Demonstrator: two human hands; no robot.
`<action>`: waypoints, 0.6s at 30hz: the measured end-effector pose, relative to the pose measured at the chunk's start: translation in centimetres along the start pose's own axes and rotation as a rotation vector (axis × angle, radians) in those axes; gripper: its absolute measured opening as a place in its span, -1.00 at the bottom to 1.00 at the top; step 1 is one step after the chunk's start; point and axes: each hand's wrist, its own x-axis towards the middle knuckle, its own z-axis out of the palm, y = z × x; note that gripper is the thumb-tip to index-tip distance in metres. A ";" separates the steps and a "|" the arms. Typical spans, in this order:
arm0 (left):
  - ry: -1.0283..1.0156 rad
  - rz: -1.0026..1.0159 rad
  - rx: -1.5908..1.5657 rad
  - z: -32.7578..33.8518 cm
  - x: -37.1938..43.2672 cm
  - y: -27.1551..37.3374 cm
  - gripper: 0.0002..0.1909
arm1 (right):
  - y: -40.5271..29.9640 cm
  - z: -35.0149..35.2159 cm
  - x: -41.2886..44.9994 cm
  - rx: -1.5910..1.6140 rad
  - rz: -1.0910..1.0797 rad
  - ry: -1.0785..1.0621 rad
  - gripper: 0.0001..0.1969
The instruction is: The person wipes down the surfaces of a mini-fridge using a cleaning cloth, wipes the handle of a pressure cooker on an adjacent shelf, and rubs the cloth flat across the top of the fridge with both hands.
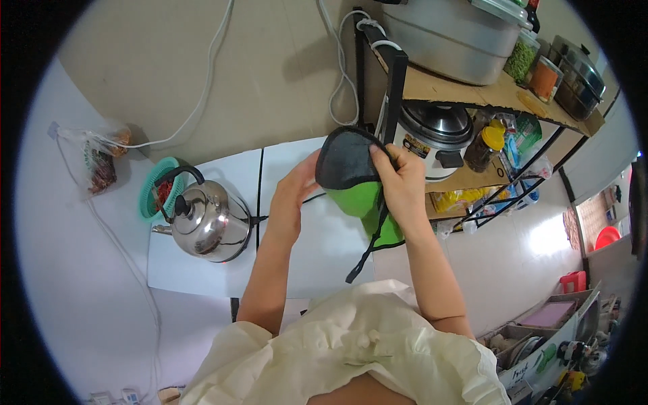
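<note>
My right hand [405, 187] grips a green and black fabric piece [349, 157], with the thumb pressed on its black panel near the upper right edge. Green cloth shows below that panel, and a black strap [372, 248] dangles from it. At the left edge of the fabric is my left hand [293, 195]; its fingertips are partly hidden by the fabric, so I cannot tell whether they grip it. Left of that hand, a stainless-steel kettle [210, 223] with a black handle stands on the white table [319, 268]. The fabric is held above the tabletop.
Behind the kettle is a teal plastic basket [147, 197] with red contents. A black-framed shelf [397, 96] on the right bears a large lidded bin [450, 45], a cooker [430, 126] and jars. White cables [207, 86] run along the wall. A plastic bag [101, 162] is at left.
</note>
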 end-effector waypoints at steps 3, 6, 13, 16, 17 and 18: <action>-0.096 -0.076 -0.365 0.7 -0.7 0.6 -0.50 | 1.2 0.8 -0.7 0.197 0.094 -0.046 -0.65; 0.046 -0.151 -0.120 1.1 -1.0 0.3 -0.64 | 0.6 0.9 -1.4 -0.048 -0.014 -0.031 -0.65; -0.086 -0.004 -0.428 -0.4 -0.6 1.2 -0.67 | -0.5 -0.4 -1.1 0.422 0.101 -0.221 -0.74; 0.077 -0.088 -0.177 1.4 -1.6 1.3 -0.60 | -0.7 -0.1 -1.8 0.188 -0.013 -0.251 -0.81; 0.047 -0.127 -0.167 1.1 -1.4 1.0 -0.58 | -1.0 0.4 -2.1 0.201 -0.016 -0.272 -0.82; 0.108 -0.196 -0.190 1.6 -1.5 1.5 -0.57 | -0.4 0.9 -2.1 0.194 -0.114 -0.216 -0.80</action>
